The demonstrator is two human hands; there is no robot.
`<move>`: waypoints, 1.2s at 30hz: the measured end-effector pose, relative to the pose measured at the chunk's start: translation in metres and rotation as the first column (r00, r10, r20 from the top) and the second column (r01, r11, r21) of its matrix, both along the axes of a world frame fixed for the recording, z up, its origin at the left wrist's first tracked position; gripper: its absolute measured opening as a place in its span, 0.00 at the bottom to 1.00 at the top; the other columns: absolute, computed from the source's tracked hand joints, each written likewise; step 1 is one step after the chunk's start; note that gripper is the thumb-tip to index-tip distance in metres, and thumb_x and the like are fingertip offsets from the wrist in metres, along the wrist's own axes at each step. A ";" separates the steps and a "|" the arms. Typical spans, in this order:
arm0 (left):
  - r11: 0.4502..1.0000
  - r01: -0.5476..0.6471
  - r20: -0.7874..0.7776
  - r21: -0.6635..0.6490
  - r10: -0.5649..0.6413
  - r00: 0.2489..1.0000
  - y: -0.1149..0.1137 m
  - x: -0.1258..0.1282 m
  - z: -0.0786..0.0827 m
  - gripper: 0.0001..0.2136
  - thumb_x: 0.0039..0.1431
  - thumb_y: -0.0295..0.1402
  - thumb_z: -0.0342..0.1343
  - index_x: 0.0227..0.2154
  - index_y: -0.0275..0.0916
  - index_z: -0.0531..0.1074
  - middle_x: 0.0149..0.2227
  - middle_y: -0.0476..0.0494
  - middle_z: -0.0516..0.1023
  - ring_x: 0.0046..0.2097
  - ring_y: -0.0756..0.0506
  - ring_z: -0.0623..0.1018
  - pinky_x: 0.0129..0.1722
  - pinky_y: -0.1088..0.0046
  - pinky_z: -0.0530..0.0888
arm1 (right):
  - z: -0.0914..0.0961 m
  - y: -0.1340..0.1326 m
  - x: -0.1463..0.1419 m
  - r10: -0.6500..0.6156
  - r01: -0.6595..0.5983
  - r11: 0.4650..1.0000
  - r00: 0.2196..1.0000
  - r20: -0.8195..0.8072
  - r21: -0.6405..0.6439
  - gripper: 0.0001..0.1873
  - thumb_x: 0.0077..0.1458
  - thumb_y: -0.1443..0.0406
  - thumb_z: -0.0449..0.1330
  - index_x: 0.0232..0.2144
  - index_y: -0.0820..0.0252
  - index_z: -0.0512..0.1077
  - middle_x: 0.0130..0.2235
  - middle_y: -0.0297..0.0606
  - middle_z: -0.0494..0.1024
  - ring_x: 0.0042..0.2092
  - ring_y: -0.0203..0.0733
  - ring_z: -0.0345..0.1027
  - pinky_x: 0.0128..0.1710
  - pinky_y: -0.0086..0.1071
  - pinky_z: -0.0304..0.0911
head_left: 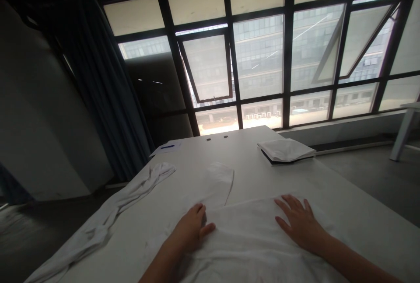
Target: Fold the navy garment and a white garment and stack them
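Note:
A white cloth garment (252,235) lies spread on the table in front of me, with soft wrinkles toward the near edge. A sleeve-like part (219,180) reaches away from it across the tabletop. My left hand (192,226) rests on the garment's left side, thumb apart from the fingers, which are seen edge-on. On the right side, my right hand (298,224) lies flat on the cloth with its fingers spread. The garment's near end runs out of the bottom of the view.
Another crumpled white cloth (108,215) runs along the left edge of the white table (190,160). A folded white stack (286,149) with a dark underside sits at the right edge. A blue pen (167,146) lies on paper at the far left. Windows stand beyond.

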State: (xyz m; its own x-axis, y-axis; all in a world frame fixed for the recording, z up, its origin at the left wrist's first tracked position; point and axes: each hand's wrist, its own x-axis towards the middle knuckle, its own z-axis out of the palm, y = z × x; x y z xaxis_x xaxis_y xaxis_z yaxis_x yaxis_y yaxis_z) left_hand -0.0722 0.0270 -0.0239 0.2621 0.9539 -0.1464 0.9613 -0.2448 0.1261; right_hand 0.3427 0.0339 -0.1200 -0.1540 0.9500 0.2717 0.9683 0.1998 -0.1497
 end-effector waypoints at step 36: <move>0.927 0.077 0.050 0.366 -0.102 0.994 0.109 0.111 -0.024 0.13 0.69 0.40 0.48 0.40 0.39 0.75 0.44 0.39 0.77 0.50 0.39 0.73 0.52 0.63 0.63 | 0.027 0.087 0.013 -0.381 0.380 0.922 0.925 -0.006 0.070 0.25 0.60 0.50 0.56 0.51 0.62 0.71 0.50 0.52 0.73 0.50 0.57 0.66 0.48 0.46 0.58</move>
State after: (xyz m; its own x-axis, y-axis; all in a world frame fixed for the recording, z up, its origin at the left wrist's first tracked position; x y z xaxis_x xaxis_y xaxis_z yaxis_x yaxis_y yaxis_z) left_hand 0.0384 0.1360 -0.0481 0.3460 0.9106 0.2262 0.9258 -0.3704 0.0753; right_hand 0.3560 0.1205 -0.0934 0.2132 0.9166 0.3383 0.9745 -0.1746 -0.1413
